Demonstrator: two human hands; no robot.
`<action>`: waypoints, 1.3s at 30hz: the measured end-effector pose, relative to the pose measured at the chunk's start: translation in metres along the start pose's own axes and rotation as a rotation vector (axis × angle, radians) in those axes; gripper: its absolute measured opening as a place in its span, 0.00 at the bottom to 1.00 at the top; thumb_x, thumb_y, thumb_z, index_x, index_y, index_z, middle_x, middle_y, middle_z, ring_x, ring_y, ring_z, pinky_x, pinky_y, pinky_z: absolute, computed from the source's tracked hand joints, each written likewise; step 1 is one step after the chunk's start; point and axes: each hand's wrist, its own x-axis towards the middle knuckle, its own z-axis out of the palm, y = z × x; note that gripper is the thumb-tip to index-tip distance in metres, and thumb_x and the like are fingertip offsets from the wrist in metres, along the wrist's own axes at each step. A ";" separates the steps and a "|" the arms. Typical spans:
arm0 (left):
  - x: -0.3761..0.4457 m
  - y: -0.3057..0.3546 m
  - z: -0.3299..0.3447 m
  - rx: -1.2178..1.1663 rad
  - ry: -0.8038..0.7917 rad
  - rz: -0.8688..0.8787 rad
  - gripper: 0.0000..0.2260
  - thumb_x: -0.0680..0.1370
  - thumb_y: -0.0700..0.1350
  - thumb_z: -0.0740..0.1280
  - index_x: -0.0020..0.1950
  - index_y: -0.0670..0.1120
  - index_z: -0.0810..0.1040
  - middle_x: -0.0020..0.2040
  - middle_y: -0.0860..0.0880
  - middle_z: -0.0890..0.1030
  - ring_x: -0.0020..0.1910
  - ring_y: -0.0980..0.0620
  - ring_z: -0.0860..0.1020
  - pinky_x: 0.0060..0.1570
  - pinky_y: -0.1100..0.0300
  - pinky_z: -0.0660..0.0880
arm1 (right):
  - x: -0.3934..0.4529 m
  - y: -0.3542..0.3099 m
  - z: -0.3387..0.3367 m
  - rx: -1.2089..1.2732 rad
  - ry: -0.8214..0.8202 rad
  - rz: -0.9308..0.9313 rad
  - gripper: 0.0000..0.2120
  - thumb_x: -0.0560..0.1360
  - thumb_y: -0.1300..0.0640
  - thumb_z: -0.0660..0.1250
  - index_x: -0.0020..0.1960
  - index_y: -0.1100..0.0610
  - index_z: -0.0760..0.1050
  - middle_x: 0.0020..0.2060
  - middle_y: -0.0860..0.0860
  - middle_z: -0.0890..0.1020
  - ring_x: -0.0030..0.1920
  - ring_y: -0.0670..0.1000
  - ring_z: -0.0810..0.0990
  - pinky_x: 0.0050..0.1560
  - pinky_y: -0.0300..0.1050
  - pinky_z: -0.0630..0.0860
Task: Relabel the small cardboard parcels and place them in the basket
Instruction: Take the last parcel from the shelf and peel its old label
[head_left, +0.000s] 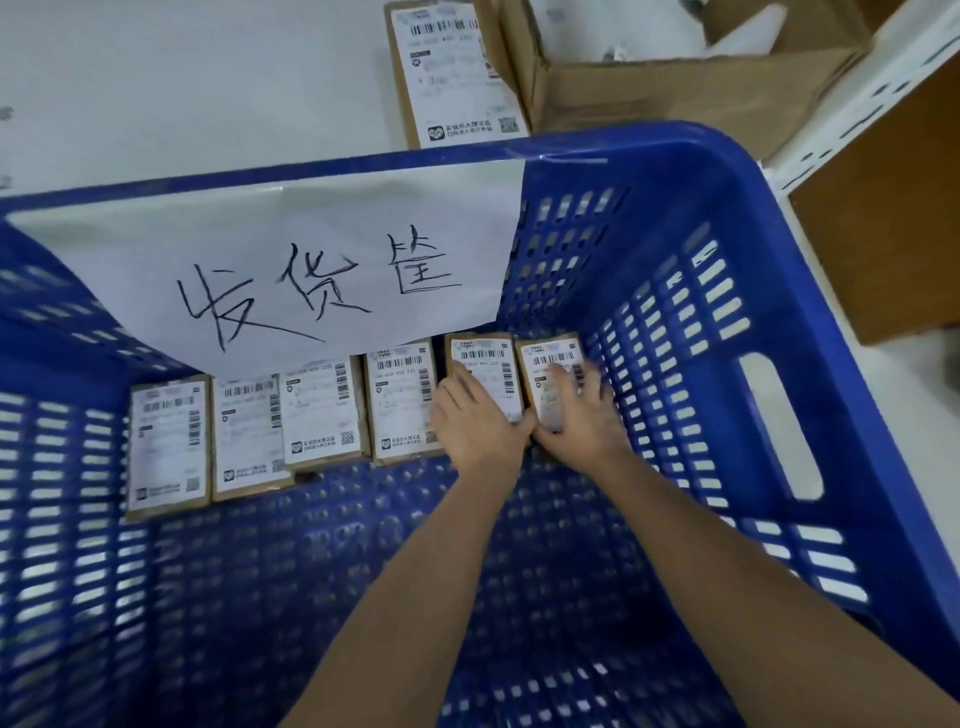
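Several small cardboard parcels with white labels lie in a row along the far side of the blue plastic basket's (727, 218) floor. My left hand (475, 415) rests flat on the second parcel from the right (485, 358). My right hand (582, 415) lies with spread fingers on the rightmost parcel (545, 358), which sits against the basket's right wall. The two hands touch at the thumbs. The other parcels (322, 410) lie side by side to the left, labels up.
A white paper sign (291, 270) with handwritten characters hangs inside the basket's far wall, over the parcels' tops. Beyond the basket, another labelled parcel (447, 73) lies on the white surface beside an open cardboard box (675, 78). A white shelf frame (857, 114) stands at right.
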 end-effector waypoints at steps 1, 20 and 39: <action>0.000 0.001 0.001 0.018 0.003 0.001 0.48 0.76 0.70 0.54 0.76 0.34 0.42 0.69 0.40 0.62 0.67 0.44 0.64 0.67 0.53 0.62 | 0.000 0.001 0.001 0.006 -0.012 -0.009 0.39 0.74 0.42 0.65 0.76 0.50 0.49 0.74 0.58 0.48 0.70 0.63 0.56 0.66 0.58 0.65; -0.001 -0.026 0.012 0.184 -0.010 0.458 0.29 0.84 0.55 0.46 0.78 0.41 0.39 0.78 0.40 0.39 0.77 0.42 0.40 0.75 0.49 0.41 | -0.019 0.008 0.010 -0.291 -0.056 -0.353 0.31 0.82 0.50 0.53 0.78 0.58 0.43 0.78 0.55 0.42 0.77 0.52 0.39 0.75 0.47 0.42; -0.036 -0.073 -0.096 0.055 0.196 0.618 0.26 0.82 0.47 0.56 0.78 0.42 0.55 0.75 0.45 0.62 0.73 0.47 0.61 0.70 0.56 0.55 | -0.051 -0.064 -0.079 -0.368 0.170 -0.312 0.23 0.81 0.51 0.55 0.74 0.58 0.59 0.70 0.56 0.66 0.67 0.56 0.67 0.62 0.51 0.67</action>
